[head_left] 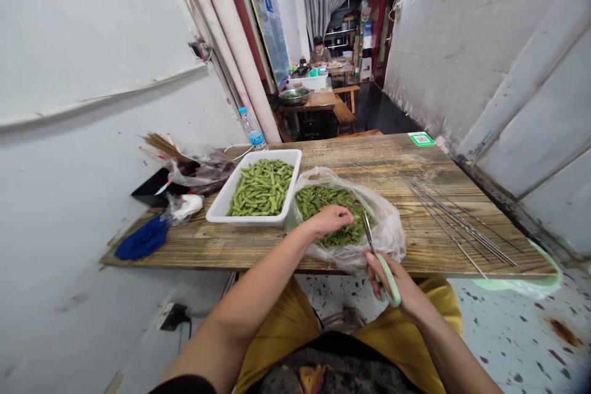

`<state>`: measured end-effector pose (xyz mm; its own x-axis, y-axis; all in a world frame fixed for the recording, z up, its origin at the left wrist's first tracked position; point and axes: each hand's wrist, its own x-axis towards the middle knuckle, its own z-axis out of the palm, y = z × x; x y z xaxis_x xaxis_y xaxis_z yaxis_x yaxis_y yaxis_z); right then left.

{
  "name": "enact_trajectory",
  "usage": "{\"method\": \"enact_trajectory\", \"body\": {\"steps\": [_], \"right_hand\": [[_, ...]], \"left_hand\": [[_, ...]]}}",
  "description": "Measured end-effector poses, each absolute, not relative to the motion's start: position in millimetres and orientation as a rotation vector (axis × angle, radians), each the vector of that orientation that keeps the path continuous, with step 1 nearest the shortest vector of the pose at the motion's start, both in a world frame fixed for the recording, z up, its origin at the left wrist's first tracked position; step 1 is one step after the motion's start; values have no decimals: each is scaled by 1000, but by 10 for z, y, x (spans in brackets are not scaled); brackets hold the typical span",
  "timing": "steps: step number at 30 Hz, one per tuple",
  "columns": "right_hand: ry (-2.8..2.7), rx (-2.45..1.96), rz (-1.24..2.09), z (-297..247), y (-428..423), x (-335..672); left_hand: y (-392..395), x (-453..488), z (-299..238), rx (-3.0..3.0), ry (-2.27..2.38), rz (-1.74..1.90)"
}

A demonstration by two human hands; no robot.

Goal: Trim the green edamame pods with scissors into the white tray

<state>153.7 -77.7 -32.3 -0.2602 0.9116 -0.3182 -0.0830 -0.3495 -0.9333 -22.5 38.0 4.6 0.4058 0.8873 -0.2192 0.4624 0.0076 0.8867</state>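
My left hand point(329, 219) reaches into a clear plastic bag point(392, 228) of green bean pods point(323, 200), fingers curled down onto the pods; what they grip is hidden. My right hand point(392, 280) is closed round the pale green handles of a pair of scissors point(375, 246), blades pointing up over the bag. Left of the bag stands a white rectangular tray point(221, 203) filled with green pods.
Thin metal skewers point(457, 221) lie on the wooden table point(429, 163) at the right. A blue cloth point(143, 239), plastic bags, bamboo sticks and a water bottle point(252, 129) crowd the left. Another person sits at a far table point(319, 49).
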Motion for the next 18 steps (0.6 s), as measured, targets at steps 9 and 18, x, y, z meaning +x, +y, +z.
{"method": "enact_trajectory", "body": {"steps": [9, 18], "right_hand": [[-1143, -1203, 1725, -277, -733, 1466], [-1064, -1256, 1710, -249, -761, 1403]], "left_hand": [[307, -231, 76, 1405, 1093, 558], [275, -270, 16, 986, 1011, 564]]}}
